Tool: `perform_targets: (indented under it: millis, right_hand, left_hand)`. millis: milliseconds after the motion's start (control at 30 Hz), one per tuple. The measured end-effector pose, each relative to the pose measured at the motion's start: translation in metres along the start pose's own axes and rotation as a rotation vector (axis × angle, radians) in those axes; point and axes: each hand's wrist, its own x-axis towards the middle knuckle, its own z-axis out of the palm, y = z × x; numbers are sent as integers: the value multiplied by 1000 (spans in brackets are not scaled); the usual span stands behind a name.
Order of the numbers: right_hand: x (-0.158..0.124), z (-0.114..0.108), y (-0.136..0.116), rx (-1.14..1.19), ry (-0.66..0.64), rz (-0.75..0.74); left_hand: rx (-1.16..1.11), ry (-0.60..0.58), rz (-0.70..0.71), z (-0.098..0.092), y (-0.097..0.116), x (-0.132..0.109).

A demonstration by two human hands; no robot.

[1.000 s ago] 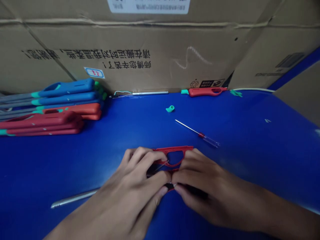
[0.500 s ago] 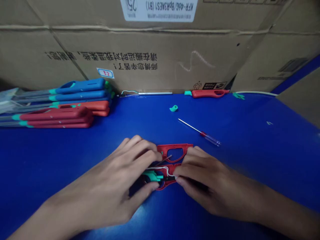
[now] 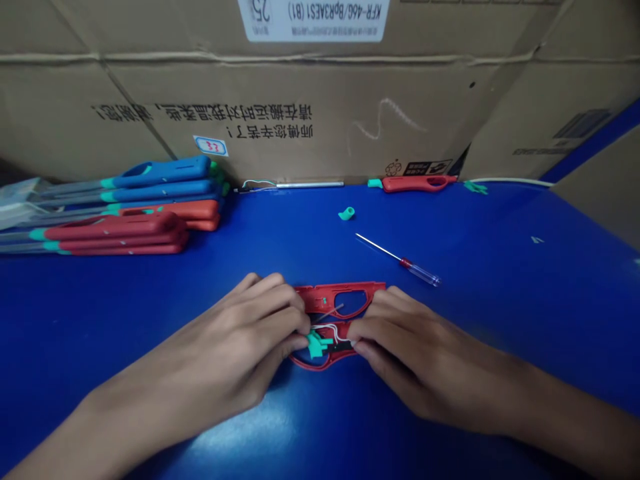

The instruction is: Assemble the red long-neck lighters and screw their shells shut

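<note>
Two red plastic lighter shell halves lie open in front of me. The far half (image 3: 320, 293) has an oval opening, and the near half (image 3: 313, 366) holds a green trigger piece (image 3: 316, 345), white wires (image 3: 329, 327) and a black part. My left hand (image 3: 250, 333) is closed, thumb and fingers pinching the green trigger's left side. My right hand (image 3: 415, 353) pinches the near shell's right end by the black part, with its knuckles close to the far half. A thin clear strip (image 3: 330, 312) crosses between the halves. Fingers hide both shells' outer ends.
A screwdriver (image 3: 420, 272) and a small green nozzle piece (image 3: 347, 213) lie beyond my hands. Along the cardboard box (image 3: 350, 87) are a metal tube (image 3: 310, 185), a red lighter handle (image 3: 415, 183) and a green piece (image 3: 475, 187). Several stacked lighters (image 3: 110, 230) lie at left.
My left thumb has drawn up toward its fingers at the green trigger, uncovering more of the near shell's loop and the far shell's left part. My right hand stays in nearly the same place.
</note>
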Motion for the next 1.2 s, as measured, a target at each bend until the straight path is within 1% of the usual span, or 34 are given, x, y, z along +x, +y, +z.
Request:
perform_targets:
  millis: [133, 200, 467, 600, 800, 1000, 1200]
  right_hand:
    - [0, 0, -1, 20, -10, 25]
    - [0, 0, -1, 23, -7, 31]
    - [0, 1, 1, -14, 6, -1]
    - [2, 0, 1, 15, 8, -11]
    - [2, -1, 1, 39, -22, 22]
    - [1, -1, 1, 22, -33, 4]
    - [0, -1, 0, -34, -43, -8]
  left_hand:
    - [-59, -72, -94, -1, 2, 1]
    - [-74, -80, -115, -1, 3, 2]
    - [-46, 22, -78, 12, 3, 2]
    - [-22, 55, -73, 15, 3, 0]
    - [6, 70, -62, 16, 6, 1]
    - [-42, 57, -89, 17, 6, 2]
    - [-18, 103, -58, 18, 7, 3]
